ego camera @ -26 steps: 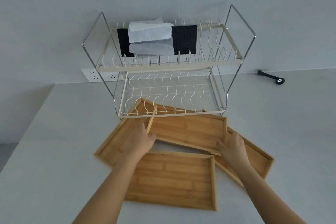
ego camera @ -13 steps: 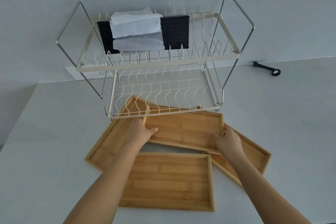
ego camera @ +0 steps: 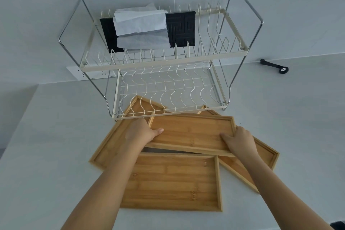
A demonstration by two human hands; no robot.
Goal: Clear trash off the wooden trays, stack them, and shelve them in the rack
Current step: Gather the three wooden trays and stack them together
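Several bamboo trays lie on a white counter in front of a two-tier wire rack [ego camera: 168,87]. The top tray [ego camera: 192,132] is raised at its near edge, above the others. My left hand [ego camera: 141,132] grips its left end and my right hand [ego camera: 239,142] grips its right end, thumbs inside the rim. Under it lie a left tray [ego camera: 113,145], a right tray [ego camera: 265,157] and a near tray [ego camera: 173,181]. No trash shows on the trays.
A black woven box with white tissue [ego camera: 141,26] sits on the rack's upper tier. The left tray's far corner reaches under the lower tier. A black handle tool [ego camera: 274,66] lies at the back right. A socket strip [ego camera: 89,73] is on the wall.
Both hands closed onto the ends of the top tray and lifted its near edge off the lower trays. The camera has come closer to the rack.
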